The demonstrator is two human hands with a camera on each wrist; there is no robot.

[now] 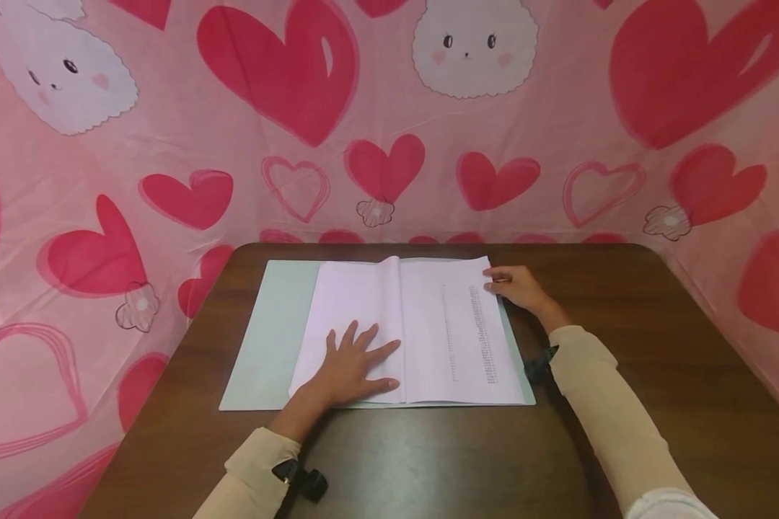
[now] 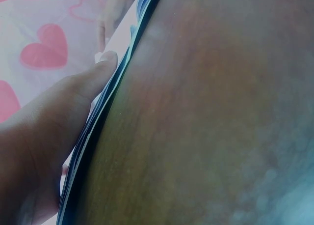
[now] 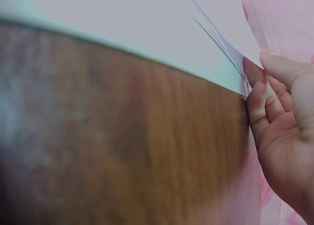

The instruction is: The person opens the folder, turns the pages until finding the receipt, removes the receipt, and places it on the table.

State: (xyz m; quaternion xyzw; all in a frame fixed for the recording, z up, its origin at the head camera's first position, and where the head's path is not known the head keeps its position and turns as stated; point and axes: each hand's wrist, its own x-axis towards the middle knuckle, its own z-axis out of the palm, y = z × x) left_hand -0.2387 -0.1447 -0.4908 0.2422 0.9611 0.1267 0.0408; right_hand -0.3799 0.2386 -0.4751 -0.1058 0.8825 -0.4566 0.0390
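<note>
A pale green folder [image 1: 269,324] lies spread on the table with white sheets in it. My left hand [image 1: 350,367] rests with fingers spread on the left-hand page [image 1: 353,295], near the fold. At the upper right corner of the right-hand page [image 1: 422,324], which bears columns of small print, my right hand [image 1: 519,285] pinches the paper's edge. In the right wrist view the thumb [image 3: 282,68] lies on top of the lifted sheet [image 3: 230,23], with fingers beneath it. The left wrist view shows the left thumb [image 2: 98,77] on the paper by the folder's near edge.
The brown wooden table [image 1: 422,461] extends on both sides and in front of the folder. Behind it hangs a pink cloth [image 1: 422,115] with hearts and rabbit faces. A dark wrist camera [image 1: 298,479] sits on the left sleeve, another [image 1: 540,366] by the right.
</note>
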